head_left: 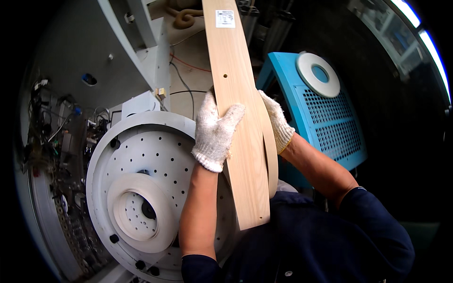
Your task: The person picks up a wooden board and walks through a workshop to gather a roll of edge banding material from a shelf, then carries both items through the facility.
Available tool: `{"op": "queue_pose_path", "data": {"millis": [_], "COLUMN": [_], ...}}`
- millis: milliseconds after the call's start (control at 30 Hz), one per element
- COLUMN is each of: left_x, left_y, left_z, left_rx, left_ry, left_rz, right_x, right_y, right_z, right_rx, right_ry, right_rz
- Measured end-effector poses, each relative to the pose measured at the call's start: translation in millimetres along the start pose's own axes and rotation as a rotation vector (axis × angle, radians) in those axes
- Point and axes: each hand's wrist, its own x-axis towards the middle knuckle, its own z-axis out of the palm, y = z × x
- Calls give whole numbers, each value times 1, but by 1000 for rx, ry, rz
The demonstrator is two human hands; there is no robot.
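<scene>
A long, light wood-grain board [231, 61] stretches from the top of the view down to my body. It has small dark holes and a white label [225, 19] near its far end. My left hand [216, 129], in a white knitted glove, grips the board's left edge, its thumb lying over the face. On the opposite side my right hand [277, 118], gloved likewise, holds the right edge; its fingertips are partly hidden. A curved wood-coloured piece [271, 160] bulges out along the right edge below that hand; whether it is attached to the board I cannot tell.
On my left stands a large round grey perforated disc [165, 165] carrying a pale coil of strip [118, 212]. To the right, a white ring-shaped roll [330, 78] rests on a blue housing with grilles [325, 113]. Cables [188, 92] cross the floor beyond; machinery [61, 141] lines the far left.
</scene>
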Motion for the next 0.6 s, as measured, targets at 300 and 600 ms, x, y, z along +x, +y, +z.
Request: {"op": "queue_pose_path", "data": {"millis": [300,600], "left_x": [88,206], "left_y": [-1,2], "left_z": [-11,14], "left_rx": [145,194], "left_ry": [177,234], "left_rz": [-25,-5], "right_x": [108,212], "right_y": [-31,-105], "right_z": [22,17], "right_rx": [292,407], "right_ry": [-160,-311], "right_rz": [285,337]}}
